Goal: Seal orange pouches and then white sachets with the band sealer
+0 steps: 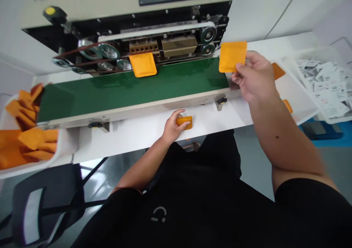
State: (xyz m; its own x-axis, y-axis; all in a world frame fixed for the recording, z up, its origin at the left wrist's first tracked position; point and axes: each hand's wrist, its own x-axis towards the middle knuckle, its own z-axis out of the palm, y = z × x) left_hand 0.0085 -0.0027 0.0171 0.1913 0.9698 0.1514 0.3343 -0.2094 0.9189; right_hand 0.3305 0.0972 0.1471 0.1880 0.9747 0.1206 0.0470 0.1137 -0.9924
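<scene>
Orange sachet [232, 56], squarish, tilted upright, pinched in right fingers [239, 72]; left fingers [178, 113] clasp another sachet [184, 122].

Orange pouch [232, 56] glossy plastic; conveyor belt [132, 90] smooth rubber; pulleys [109, 51] polished metal.

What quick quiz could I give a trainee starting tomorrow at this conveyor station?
1. Which hand holds the flat orange square beside the green conveyor belt?
2. True or false: the left hand touches a small orange piece on the white bench.
3. What colour are the pieces in the bin at far left?

Key: 1. The right hand. 2. True. 3. Orange.
</scene>
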